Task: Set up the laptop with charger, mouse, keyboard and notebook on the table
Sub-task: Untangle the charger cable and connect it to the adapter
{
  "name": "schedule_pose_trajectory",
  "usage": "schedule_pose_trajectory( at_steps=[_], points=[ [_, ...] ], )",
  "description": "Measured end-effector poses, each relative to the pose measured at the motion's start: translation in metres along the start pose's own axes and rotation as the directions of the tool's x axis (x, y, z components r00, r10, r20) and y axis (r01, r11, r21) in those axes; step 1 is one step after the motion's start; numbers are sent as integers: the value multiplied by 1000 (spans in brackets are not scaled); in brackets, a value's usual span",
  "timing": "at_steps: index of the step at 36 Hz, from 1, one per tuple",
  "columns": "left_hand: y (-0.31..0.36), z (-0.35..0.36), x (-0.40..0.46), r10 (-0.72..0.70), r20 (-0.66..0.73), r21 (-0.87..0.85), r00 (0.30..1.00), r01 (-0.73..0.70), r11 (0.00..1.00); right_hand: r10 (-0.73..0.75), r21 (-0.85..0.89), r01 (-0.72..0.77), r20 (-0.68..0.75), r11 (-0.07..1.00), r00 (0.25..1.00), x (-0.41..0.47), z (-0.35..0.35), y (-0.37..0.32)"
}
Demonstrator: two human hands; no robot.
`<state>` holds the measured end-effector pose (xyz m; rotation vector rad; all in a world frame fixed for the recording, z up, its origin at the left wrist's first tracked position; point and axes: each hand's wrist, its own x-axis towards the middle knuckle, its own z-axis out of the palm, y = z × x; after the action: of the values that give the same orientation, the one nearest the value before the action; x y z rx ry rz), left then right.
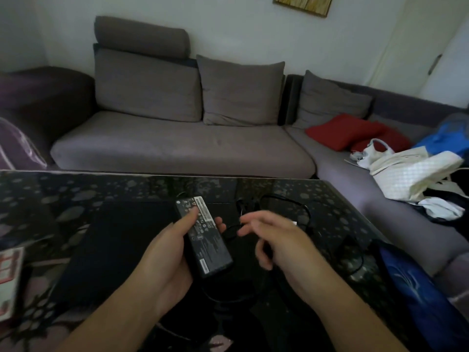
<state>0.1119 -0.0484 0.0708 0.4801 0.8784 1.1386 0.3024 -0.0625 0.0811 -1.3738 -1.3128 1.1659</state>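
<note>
Fingers of the left hand (170,252) wrap the charger brick (206,237), held above the dark laptop (121,240) on the table (50,189); right hand (276,240) hovers loosely spread, blurred. Charger step underway: next, the tangled cable (291,207) likely needs freeing.

A grey sofa (177,146) carries 2 red cushions (347,130) and a white bag (406,171) at its right end.

The charger brick (205,235) carries a white label strip and fine print (too blurred to read); nothing else is lettered legibly.
</note>
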Motion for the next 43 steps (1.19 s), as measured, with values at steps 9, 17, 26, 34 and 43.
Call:
schedule_pose_trajectory(
  at_steps=[9,17,26,34,43],
  points=[
    [-26,52,7,-77,210,208,975,32,978,-11,-154,-6,-108,988,994,-2,-17,-9],
    [-53,62,23,-42,184,776,982,-119,619,67,-115,-136,-468,984,881,32,-144,-19],
    [-78,92,59,53,180,816,982,-179,549,245,-297,-402,-448,866,859,31,-226,12],
    [-109,104,81,52,193,902,980,-199,384,327,-283,-503,-491,817,808,57,-263,100],
    [-129,127,102,126,269,962,955,-273,17,265,-489,-539,-523,686,810,37,-236,90]
  ],
)
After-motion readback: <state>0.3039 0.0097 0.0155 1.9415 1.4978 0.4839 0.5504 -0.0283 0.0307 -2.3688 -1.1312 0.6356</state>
